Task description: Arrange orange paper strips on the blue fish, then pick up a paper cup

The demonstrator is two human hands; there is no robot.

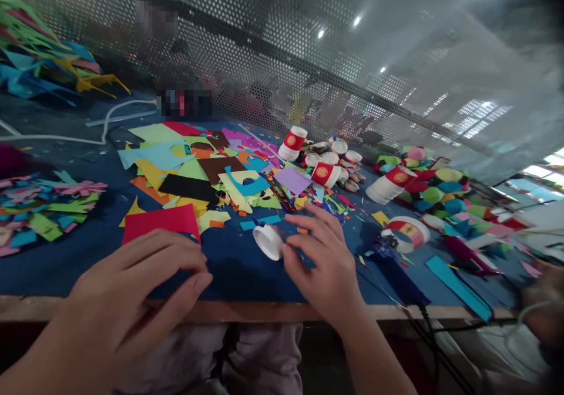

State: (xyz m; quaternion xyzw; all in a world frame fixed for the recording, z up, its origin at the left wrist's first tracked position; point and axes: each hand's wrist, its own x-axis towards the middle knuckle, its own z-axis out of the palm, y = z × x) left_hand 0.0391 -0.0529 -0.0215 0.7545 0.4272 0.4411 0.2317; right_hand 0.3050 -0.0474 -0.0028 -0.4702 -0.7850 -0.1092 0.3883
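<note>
My right hand [324, 260] holds the right edge of a small round white piece, which looks like a paper cup bottom [267, 242], between thumb and a finger. The piece is tilted just above or on the blue cloth; which of these, I cannot tell. The other fingers of that hand are spread forward. My left hand [145, 283] is at the front edge with fingers curved, thumb apart and nothing visible in it. Just beyond it lies a sheet of red paper [161, 223]. Black paper [185, 188] and other coloured sheets with cut-outs are piled further back.
Stacked red-and-white paper cups [390, 184] stand at right, near a cut cup ring [409, 235]. A dark blue tool with a cord [399, 274], perhaps a glue gun, lies at front right. Coloured paper strips [48, 207] are heaped at left. Another person's hand [546, 295] shows at far right.
</note>
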